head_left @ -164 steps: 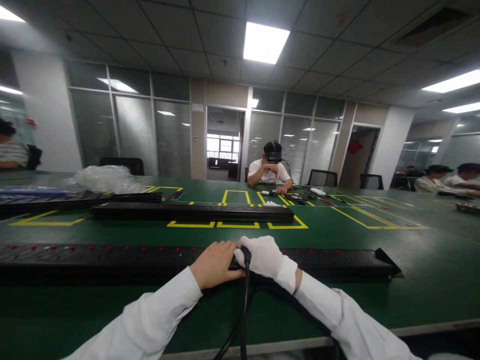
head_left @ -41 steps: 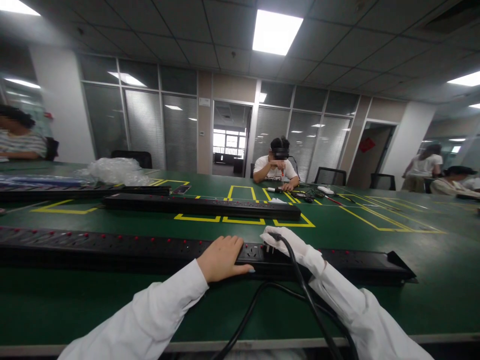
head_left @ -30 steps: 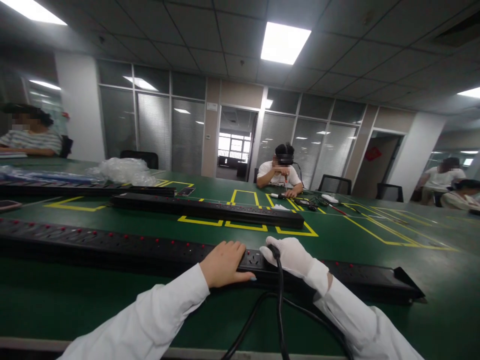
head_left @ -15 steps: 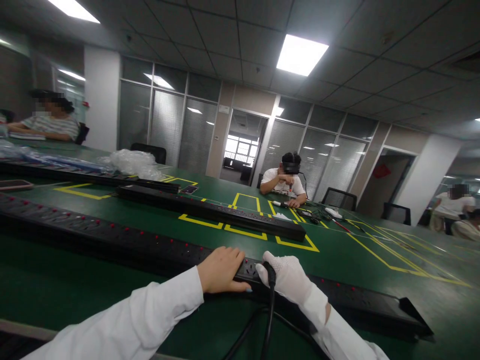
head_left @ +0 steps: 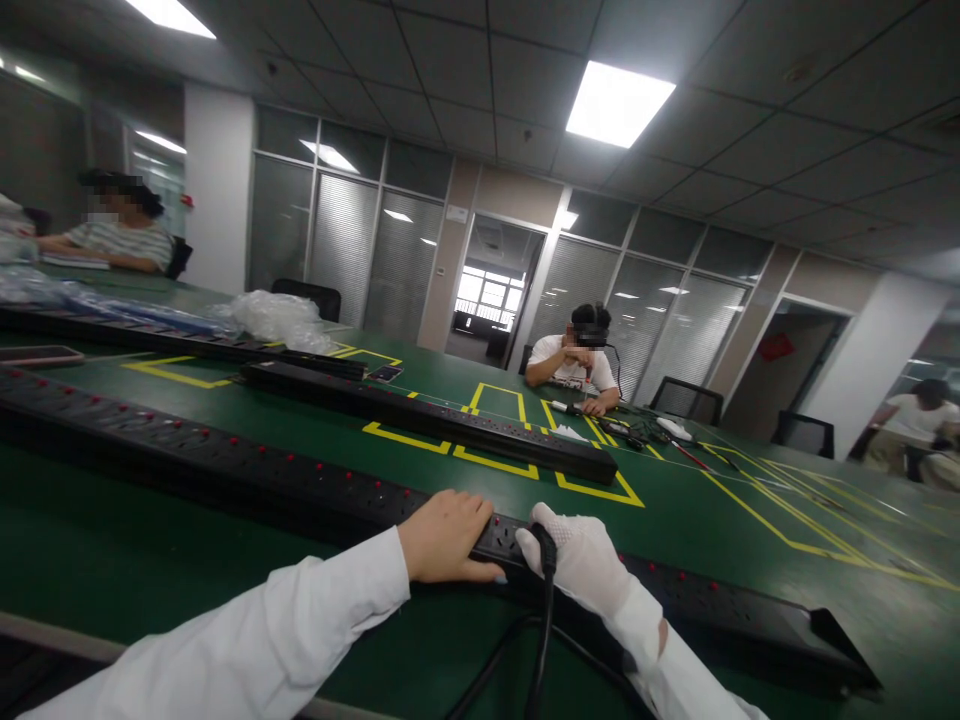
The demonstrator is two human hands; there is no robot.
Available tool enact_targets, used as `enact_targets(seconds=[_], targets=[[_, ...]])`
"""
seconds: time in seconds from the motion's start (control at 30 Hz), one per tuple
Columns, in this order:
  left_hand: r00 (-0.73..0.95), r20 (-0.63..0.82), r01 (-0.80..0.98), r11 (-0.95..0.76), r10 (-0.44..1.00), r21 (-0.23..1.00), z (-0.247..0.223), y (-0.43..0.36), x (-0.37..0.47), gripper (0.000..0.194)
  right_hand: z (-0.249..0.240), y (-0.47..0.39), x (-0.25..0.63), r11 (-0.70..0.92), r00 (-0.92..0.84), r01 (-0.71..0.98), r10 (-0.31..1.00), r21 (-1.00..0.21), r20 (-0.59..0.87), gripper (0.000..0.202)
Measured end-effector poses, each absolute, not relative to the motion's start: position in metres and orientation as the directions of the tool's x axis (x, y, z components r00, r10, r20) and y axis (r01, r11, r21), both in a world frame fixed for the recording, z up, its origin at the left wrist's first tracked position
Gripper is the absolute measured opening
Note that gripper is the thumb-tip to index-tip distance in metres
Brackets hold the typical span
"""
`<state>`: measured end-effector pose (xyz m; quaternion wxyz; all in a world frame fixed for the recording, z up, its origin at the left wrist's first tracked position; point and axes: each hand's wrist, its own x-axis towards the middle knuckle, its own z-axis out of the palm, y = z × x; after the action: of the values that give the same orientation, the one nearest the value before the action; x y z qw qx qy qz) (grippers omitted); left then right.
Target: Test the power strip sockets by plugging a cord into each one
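Note:
A long black power strip (head_left: 300, 476) with red lights and sockets runs across the near side of the table. My bare left hand (head_left: 448, 537) lies over the strip, fingers on its far side and thumb along the near edge, gripping it. My right hand (head_left: 579, 562), in a white dotted glove, holds a black power plug (head_left: 545, 545) at the strip, just right of a visible socket. Whether its pins are in a socket is hidden. From the plug a black cable (head_left: 546, 640) hangs toward me and loops at the near side.
Beyond lies a second black power strip (head_left: 435, 417) on the green table (head_left: 690, 520), with yellow tape outlines. Clear plastic wrap (head_left: 274, 318) and a phone (head_left: 41, 356) are at left. A person (head_left: 574, 360) sits across, near cables and a white device (head_left: 673, 429).
The camera view has shifted slightly, so the scene sits a little further right. Both hands keep their hold, with the plug still at about the same place on the strip.

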<state>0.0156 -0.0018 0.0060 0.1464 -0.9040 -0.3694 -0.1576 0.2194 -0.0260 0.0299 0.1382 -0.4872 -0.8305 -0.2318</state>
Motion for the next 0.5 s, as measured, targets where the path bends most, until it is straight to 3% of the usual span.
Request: enact_targets(seconds=[0.5], targets=[[0.686, 0.388, 0.705, -0.694, 0.615, -0.146, 0.0066, -0.0022, 0.0153, 0.06, 0.026, -0.025, 0.2211, 0.391, -0.476, 0.879, 0.739, 0.272, 0.476, 0.03]])
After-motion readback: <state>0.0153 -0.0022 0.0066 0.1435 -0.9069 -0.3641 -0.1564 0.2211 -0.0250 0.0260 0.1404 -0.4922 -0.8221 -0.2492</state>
